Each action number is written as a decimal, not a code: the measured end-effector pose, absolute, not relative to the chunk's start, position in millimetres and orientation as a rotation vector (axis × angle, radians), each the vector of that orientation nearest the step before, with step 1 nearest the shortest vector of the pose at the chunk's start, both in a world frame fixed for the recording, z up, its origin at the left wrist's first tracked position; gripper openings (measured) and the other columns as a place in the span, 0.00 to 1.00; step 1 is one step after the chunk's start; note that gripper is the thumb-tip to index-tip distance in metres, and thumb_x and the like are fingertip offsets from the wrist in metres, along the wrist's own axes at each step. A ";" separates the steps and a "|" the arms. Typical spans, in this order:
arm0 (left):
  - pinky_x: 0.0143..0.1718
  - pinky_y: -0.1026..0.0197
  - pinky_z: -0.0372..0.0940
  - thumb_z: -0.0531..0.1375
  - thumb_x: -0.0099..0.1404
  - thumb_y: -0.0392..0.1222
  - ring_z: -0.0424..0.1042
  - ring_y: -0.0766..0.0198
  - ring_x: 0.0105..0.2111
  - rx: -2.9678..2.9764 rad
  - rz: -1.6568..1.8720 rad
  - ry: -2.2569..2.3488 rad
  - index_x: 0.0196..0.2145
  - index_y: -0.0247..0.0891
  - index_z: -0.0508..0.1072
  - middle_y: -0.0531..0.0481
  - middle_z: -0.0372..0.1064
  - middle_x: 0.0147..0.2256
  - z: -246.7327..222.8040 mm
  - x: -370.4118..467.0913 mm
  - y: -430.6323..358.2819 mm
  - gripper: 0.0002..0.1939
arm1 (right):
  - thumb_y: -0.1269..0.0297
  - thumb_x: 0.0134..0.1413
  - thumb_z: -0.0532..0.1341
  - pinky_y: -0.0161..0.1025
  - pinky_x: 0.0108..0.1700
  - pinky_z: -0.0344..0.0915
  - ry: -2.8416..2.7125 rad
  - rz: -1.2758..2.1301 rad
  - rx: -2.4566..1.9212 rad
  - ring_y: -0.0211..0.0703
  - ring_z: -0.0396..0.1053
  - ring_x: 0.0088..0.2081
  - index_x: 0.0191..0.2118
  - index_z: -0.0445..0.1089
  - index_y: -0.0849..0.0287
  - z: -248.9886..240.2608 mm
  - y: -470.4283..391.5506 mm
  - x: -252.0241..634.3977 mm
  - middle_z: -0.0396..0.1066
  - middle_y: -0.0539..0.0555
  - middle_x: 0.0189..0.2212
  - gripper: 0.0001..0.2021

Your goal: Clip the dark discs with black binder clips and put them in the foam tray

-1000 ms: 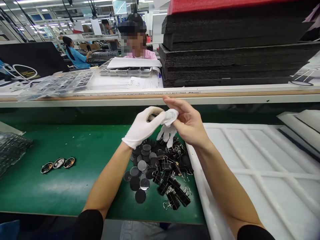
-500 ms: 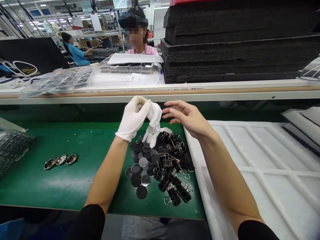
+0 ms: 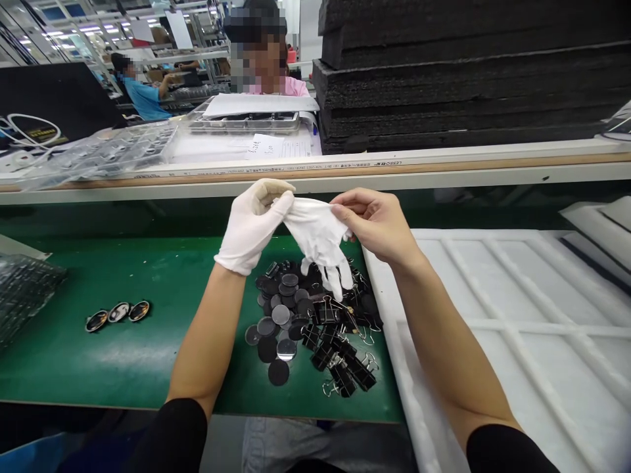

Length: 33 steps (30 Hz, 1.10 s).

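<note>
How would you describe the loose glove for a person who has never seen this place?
Over the green table, look between the left hand and right hand. The loose glove hangs there, pinched by both. Unlike the worn glove, it is on no hand.

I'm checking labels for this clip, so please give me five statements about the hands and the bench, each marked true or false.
1. The left hand wears a white glove. True.
2. The right hand is gloved as well. False: the right hand is bare.
3. Both hands hold the loose glove, whose fingers hang downward. True.
4. The three oval pieces lie on the white tray. False: the three oval pieces lie on the green table, toward the left.
5. Binder clips and round discs lie on the green table. True.
</note>
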<state>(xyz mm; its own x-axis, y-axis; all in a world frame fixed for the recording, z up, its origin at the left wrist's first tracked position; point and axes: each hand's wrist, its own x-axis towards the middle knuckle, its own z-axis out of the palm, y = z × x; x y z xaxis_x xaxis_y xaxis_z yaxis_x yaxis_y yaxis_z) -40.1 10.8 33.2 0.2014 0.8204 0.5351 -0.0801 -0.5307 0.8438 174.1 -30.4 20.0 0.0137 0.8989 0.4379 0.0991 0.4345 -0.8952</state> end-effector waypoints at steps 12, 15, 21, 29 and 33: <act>0.34 0.62 0.65 0.62 0.70 0.54 0.72 0.62 0.36 1.782 1.277 0.989 0.39 0.40 0.76 0.48 0.74 0.36 23.5 -22.6 6.4 0.15 | 0.50 0.51 0.74 0.33 0.24 0.63 -1.316 1.062 -0.869 0.34 0.63 0.24 0.38 0.77 0.57 22.1 -34.2 160.0 0.71 0.48 0.25 0.17; 0.24 0.63 0.56 0.63 0.68 0.58 0.62 0.67 0.24 1.716 1.094 0.934 0.25 0.37 0.71 0.52 0.64 0.24 25.8 -26.4 6.2 0.23 | 0.53 0.45 0.77 0.35 0.31 0.71 -1.317 1.100 -0.839 0.37 0.71 0.32 0.40 0.77 0.57 21.7 -34.8 161.7 0.76 0.51 0.32 0.19; 0.25 0.64 0.56 0.66 0.66 0.53 0.61 0.68 0.25 1.647 1.356 0.983 0.26 0.37 0.73 0.52 0.64 0.25 31.8 -36.1 11.4 0.18 | 0.63 0.30 0.82 0.41 0.39 0.79 -1.325 1.132 -0.881 0.43 0.77 0.38 0.43 0.76 0.58 15.9 -30.3 168.6 0.77 0.54 0.40 0.29; 0.24 0.65 0.60 0.67 0.66 0.54 0.65 0.68 0.24 1.467 1.472 0.938 0.27 0.38 0.72 0.52 0.66 0.25 33.3 -54.9 26.3 0.18 | 0.67 0.36 0.79 0.44 0.41 0.78 -1.368 0.902 -1.025 0.44 0.77 0.35 0.42 0.76 0.61 17.4 -25.5 193.2 0.76 0.54 0.35 0.23; 0.22 0.65 0.62 0.68 0.65 0.53 0.67 0.68 0.23 1.481 1.372 0.851 0.31 0.39 0.72 0.51 0.70 0.26 32.4 -47.6 20.1 0.16 | 0.67 0.42 0.77 0.41 0.41 0.77 -1.319 0.739 -1.068 0.43 0.77 0.37 0.40 0.77 0.59 20.6 -28.4 188.9 0.76 0.54 0.37 0.17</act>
